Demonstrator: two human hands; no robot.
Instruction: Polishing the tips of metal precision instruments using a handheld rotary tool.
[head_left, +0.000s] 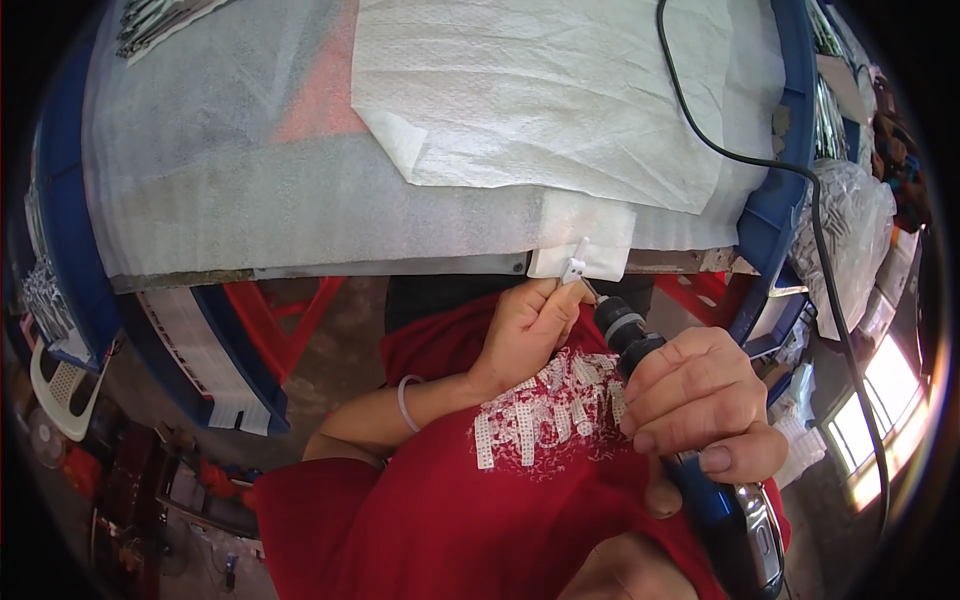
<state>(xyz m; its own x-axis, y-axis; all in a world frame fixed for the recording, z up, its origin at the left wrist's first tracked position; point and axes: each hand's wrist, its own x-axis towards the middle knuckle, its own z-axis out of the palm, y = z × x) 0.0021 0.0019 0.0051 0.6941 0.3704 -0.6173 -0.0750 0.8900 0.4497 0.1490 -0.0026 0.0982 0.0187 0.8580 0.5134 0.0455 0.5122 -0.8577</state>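
My left hand pinches a small whitish metal part between thumb and fingers, at the near edge of the table. The part has small dark holes and a thin stem pointing away from me. Under it lies a folded white cloth pad at the table edge. My right hand wraps round a blue and black handheld rotary power tool. The tool slants up to the left, and its thin tip comes close to the pinched part; whether they touch, I cannot tell.
White foam sheeting and a loose white sheet cover the table, which has blue side rails. A black cable runs over the right side. Silvery strips lie at the far left. A clear plastic bag hangs at right.
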